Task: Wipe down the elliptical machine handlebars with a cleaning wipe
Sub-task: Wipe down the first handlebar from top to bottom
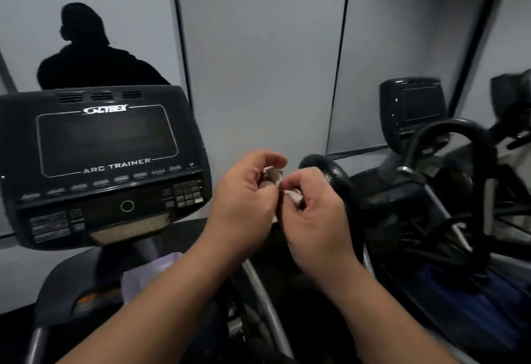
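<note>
A small crumpled white wipe point(273, 175) sits between both hands at the centre of the view. My left hand point(244, 194) curls its fingers round one end of it. My right hand point(313, 214) pinches the other end between thumb and fingers. Just behind my right hand rises the black rounded top of a handlebar point(330, 172), apart from the wipe. Most of the wipe is hidden inside my hands.
The black Cybex Arc Trainer console point(106, 162) fills the left. A pale purple packet point(149, 271) lies below it. A second machine with a small screen point(413, 108) and black looped bars point(459, 139) stands at the right. Grey wall panels show a person's dark reflection point(86, 56).
</note>
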`<state>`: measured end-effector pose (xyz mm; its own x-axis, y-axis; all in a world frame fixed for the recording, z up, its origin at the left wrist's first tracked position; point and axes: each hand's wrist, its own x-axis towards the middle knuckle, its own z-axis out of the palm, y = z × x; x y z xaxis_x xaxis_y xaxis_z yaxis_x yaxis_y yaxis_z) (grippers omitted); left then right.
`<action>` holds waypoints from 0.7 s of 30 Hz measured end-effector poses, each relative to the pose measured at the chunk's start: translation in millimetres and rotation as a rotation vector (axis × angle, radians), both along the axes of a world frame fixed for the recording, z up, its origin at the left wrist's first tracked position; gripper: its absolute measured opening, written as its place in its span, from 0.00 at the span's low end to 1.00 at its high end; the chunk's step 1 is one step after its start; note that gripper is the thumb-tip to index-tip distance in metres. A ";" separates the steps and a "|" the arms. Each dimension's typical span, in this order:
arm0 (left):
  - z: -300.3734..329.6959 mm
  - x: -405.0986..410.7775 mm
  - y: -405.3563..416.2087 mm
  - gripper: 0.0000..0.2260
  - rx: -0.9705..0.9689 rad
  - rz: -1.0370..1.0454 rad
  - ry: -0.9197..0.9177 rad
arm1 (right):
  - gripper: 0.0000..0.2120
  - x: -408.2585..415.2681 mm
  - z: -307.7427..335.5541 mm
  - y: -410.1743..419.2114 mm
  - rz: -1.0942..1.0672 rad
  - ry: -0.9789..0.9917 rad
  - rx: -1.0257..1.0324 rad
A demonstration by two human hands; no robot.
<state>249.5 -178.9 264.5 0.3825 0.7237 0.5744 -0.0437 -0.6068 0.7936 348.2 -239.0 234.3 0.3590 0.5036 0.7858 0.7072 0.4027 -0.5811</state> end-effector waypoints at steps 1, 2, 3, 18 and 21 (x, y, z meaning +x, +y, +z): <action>0.8 8.9 -12.2 0.15 0.030 -0.032 0.004 | 0.16 10.3 2.5 -16.7 -0.074 -0.092 0.032; -0.3 17.0 -23.6 0.14 0.062 -0.057 0.011 | 0.17 20.7 3.2 -33.2 -0.136 -0.185 0.063; -3.7 23.1 -33.1 0.13 0.087 -0.077 0.022 | 0.19 30.1 2.3 -48.2 -0.189 -0.275 0.078; -108.8 55.3 -79.5 0.21 -0.431 -0.250 0.262 | 0.11 80.1 -54.6 -97.4 -0.281 -0.576 -0.151; -106.9 64.8 -77.9 0.09 -0.356 -0.333 0.273 | 0.14 78.5 -54.5 -95.1 -0.329 -0.602 -0.149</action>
<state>314.3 -256.9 157.6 0.7242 0.6697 0.1646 0.0488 -0.2878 0.9564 426.7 -334.2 179.8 0.0348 0.5612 0.8269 0.9948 0.0596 -0.0823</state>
